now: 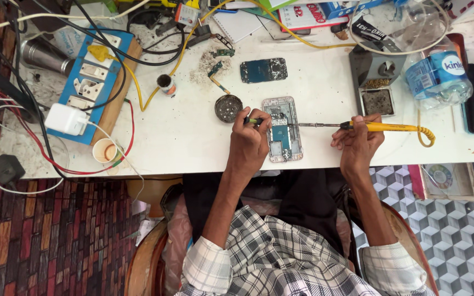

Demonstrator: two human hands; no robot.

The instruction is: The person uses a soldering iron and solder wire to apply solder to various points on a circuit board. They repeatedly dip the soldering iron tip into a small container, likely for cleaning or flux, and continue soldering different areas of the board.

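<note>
The opened phone (pixel 282 129) lies face down, back cover off, in the lower centre of the frame, close to the near edge of the white tabletop (pixel 193 131). Its circuit board is bare. The left hand (pixel 249 140) is closed around a small tool with a green and black handle (pixel 253 120) and rests against the left side of the phone. The right hand (pixel 359 141) has its grip closed on the yellow handle of a soldering iron (pixel 382 126); the metal tip reaches leftward to the upper part of the board.

By my judgement the step in hand is soldering or desoldering at one point on the board, while the left hand steadies the part. The next move asks for a very small and steady motion of the tip, without pushing the phone.

Just left of the phone, above the left hand, stands a round tin (pixel 229 108), near it. A separate blue circuit board (pixel 264 70) lies higher, well apart. The iron stand with sponge tray (pixel 377 82) is in the upper right, beside a water bottle (pixel 440 74). The open room is mostly to the left of the phone, before the paper cup (pixel 106 150) and the blue switch board (pixel 91 82). The iron's yellow cable (pixel 427 137) curls near the edge of the tabletop.
</note>
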